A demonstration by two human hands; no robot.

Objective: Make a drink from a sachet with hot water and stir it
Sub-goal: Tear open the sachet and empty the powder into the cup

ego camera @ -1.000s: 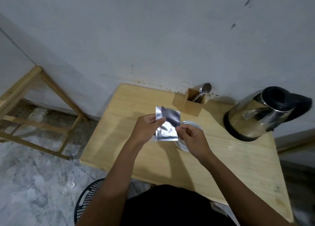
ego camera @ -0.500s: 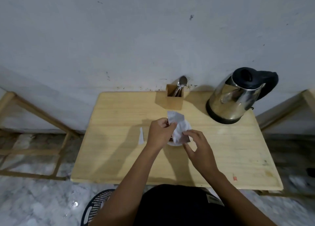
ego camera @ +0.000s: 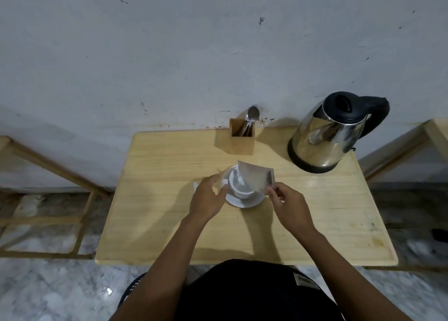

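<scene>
A silvery sachet (ego camera: 256, 179) is tilted over a white cup (ego camera: 240, 191) that stands on a white saucer (ego camera: 243, 203) in the middle of the wooden table (ego camera: 167, 172). My right hand (ego camera: 286, 203) pinches the sachet's lower right corner. To the left of the cup, my left hand (ego camera: 207, 199) is blurred, its fingers apart by the handle and nothing in them. A steel kettle (ego camera: 324, 136) with a black lid and handle stands at the back right. A spoon (ego camera: 252, 114) sticks up from a wooden holder (ego camera: 242, 141) behind the cup.
A small white scrap (ego camera: 195, 185) lies on the table, partly behind my left hand. The table stands against a grey wall. Wooden frames stand on the floor at the left (ego camera: 48, 165) and right (ego camera: 412, 141). A dark mesh basket (ego camera: 132, 289) sits below the table's front edge.
One second ago both hands held the sachet up. Then my left hand held it over the cup. Now my right hand holds it and my left hand has let go.
</scene>
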